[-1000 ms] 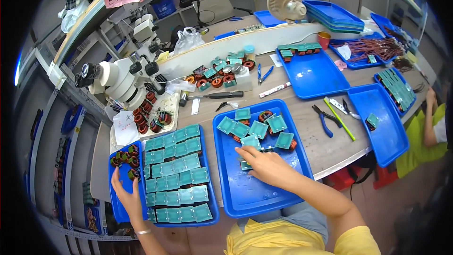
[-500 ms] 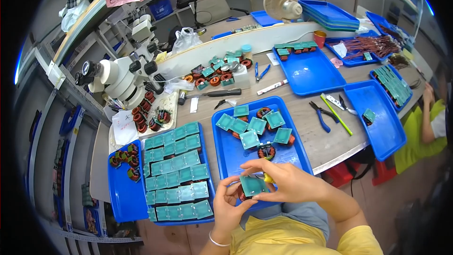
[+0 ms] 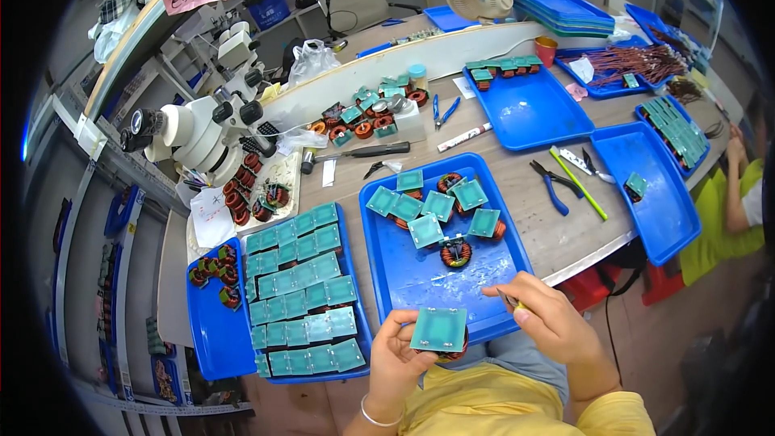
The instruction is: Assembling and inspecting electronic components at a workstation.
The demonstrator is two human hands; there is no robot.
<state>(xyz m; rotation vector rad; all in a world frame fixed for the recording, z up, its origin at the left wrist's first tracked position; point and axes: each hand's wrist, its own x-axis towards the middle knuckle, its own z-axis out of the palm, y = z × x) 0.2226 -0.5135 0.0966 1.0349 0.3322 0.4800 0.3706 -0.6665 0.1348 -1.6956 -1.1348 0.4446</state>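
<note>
In my left hand (image 3: pixel 397 359) is a wire-wound coil with a square green circuit board (image 3: pixel 438 329) on top, gripped at the board's left edge. The board's face is turned up, and the copper-coloured winding shows beneath it. My right hand (image 3: pixel 553 319) is apart from it, to the right. Its fingers close round a small tool (image 3: pixel 512 302) with a metal end and a bit of yellow; most of it is hidden in the palm. Just beyond both hands lies a blue tray (image 3: pixel 395 274) with several board-topped coils (image 3: pixel 425 231) and one coil (image 3: pixel 456 253) showing its winding.
At left, another blue tray (image 3: pixel 367 331) carries rows of green boards, beside a tray (image 3: pixel 218 347) of bare coils. Pliers (image 3: pixel 553 190) and a yellow-green stick (image 3: pixel 579 184) lie right. A microscope (image 3: pixel 190 133) stands back left; a blue tray (image 3: pixel 537 117) sits back right.
My right hand has drawn away from the board to the right, taking the small yellow tool with it. The left hand keeps the coil, now with its board squarer to view.
</note>
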